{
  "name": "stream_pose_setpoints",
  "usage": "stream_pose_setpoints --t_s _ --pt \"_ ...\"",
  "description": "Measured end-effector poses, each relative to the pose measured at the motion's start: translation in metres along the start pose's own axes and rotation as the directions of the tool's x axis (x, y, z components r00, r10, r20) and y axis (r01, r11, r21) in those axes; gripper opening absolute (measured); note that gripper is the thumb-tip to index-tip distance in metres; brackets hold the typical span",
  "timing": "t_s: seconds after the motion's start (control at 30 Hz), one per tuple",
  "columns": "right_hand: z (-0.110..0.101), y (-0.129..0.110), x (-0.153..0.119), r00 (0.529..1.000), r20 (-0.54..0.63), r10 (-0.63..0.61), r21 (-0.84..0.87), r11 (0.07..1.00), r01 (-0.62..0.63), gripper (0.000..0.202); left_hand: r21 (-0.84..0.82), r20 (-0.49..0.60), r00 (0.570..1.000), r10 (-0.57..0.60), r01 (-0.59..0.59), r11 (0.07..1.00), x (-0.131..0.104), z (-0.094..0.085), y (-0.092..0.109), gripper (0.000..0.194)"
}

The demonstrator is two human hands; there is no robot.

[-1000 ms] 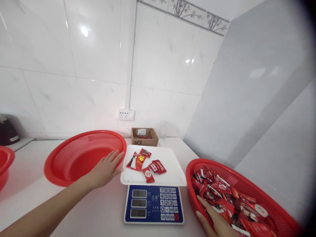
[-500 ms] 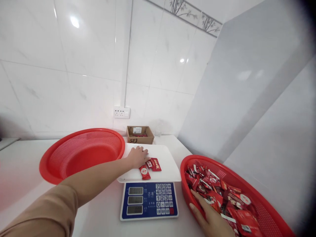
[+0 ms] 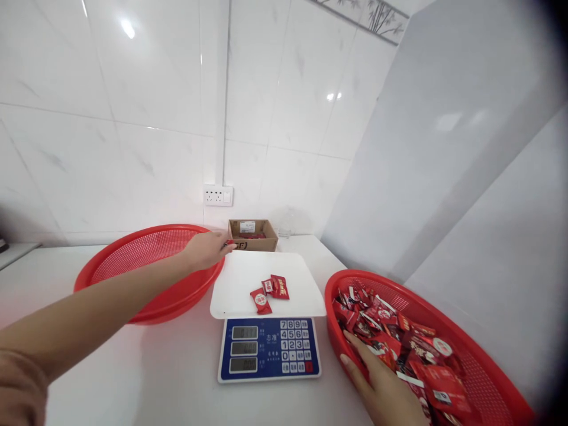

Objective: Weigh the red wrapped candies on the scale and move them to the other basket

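Note:
My left hand [image 3: 207, 251] is over the right rim of the left red basket [image 3: 153, 297], near the cardboard box. Its fingers are closed on a small red packet [image 3: 229, 243]. Several red packets [image 3: 276, 286] lie on the white pan [image 3: 239, 275] of the scale [image 3: 269, 349]. At the lower right, my right hand [image 3: 381, 378] rests at the near rim of the right red basket [image 3: 483, 378], its thumb outside and its fingers inside, gripping the rim. That basket holds many red and dark packets [image 3: 399, 343].
An open cardboard box [image 3: 266, 244] with red packets inside stands behind the pan. Beside it is a clear plastic container [image 3: 284, 232] against the wall. A wall socket [image 3: 218, 195] is above the white table [image 3: 177, 378].
My left hand has moved left and back off the pan with a red packet in its fingers. My right hand stays at the right basket. The view has shifted slightly.

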State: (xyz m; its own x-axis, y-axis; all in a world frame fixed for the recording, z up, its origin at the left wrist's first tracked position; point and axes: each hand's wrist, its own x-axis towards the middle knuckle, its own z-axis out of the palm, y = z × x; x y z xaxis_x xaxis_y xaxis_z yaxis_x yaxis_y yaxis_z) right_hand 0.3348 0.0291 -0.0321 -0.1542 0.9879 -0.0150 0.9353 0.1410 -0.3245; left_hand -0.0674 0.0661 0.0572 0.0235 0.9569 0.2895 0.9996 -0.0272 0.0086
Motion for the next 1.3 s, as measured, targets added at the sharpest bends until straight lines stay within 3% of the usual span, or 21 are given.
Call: stream_pose_setpoints --t_s 0.1,0.17,0.23,0.33,0.4,0.47,0.63,0.83,1.0,1.17,1.3 --pt "0.0 -0.001 -0.001 1.0 -0.006 0.008 -0.003 1.0 -0.008 0.054 0.035 0.014 0.999 0.039 -0.04 0.999 -0.017 -0.001 -0.021 0.047" --pt "0.0 -0.003 -0.001 1.0 -0.022 0.003 -0.001 1.0 -0.003 0.053 0.031 0.043 0.991 0.125 -0.127 0.991 -0.024 0.003 -0.018 0.05" --pt "0.0 -0.004 -0.002 0.999 -0.035 0.002 0.002 1.0 -0.002 0.052 -0.009 0.087 0.964 0.252 -0.252 0.968 -0.027 0.01 -0.003 0.055" --pt "-0.001 -0.007 -0.003 0.999 -0.041 0.013 0.001 1.0 -0.013 0.051 -0.113 0.152 0.878 0.454 -0.441 0.89 -0.022 0.026 0.037 0.06" --pt "-0.002 -0.008 -0.004 0.999 -0.039 0.019 -0.003 1.0 -0.019 0.051 -0.17 0.171 0.822 0.543 -0.518 0.838 -0.014 0.04 0.065 0.063" --pt "-0.004 -0.01 -0.005 0.999 -0.033 0.019 -0.006 1.0 -0.019 0.051 -0.199 0.174 0.792 0.585 -0.553 0.809 -0.004 0.054 0.087 0.066" --pt "-0.006 -0.016 -0.008 0.999 -0.036 0.019 -0.027 0.999 -0.02 0.05 -0.185 0.131 0.812 0.569 -0.544 0.818 0.019 0.074 0.119 0.047" --pt "-0.009 -0.02 -0.009 0.999 -0.034 0.028 -0.016 0.999 -0.029 0.049 -0.132 0.158 0.863 0.479 -0.463 0.877 0.031 0.073 0.13 0.03" --pt "-0.01 -0.02 -0.009 0.999 -0.002 0.037 0.012 0.999 -0.037 0.051 -0.127 0.159 0.909 0.386 -0.369 0.921 0.03 0.054 0.103 0.024" --pt "-0.009 -0.013 -0.008 1.0 0.0 0.001 0.175 0.985 -0.001 0.053 -0.111 0.072 0.978 0.197 -0.188 0.976 0.005 0.02 0.036 0.033" --pt "-0.022 0.003 -0.001 0.99 0.047 -0.132 0.495 0.864 0.092 0.059 -0.125 0.092 0.996 0.02 -0.009 0.992 -0.026 0.008 -0.02 0.039"
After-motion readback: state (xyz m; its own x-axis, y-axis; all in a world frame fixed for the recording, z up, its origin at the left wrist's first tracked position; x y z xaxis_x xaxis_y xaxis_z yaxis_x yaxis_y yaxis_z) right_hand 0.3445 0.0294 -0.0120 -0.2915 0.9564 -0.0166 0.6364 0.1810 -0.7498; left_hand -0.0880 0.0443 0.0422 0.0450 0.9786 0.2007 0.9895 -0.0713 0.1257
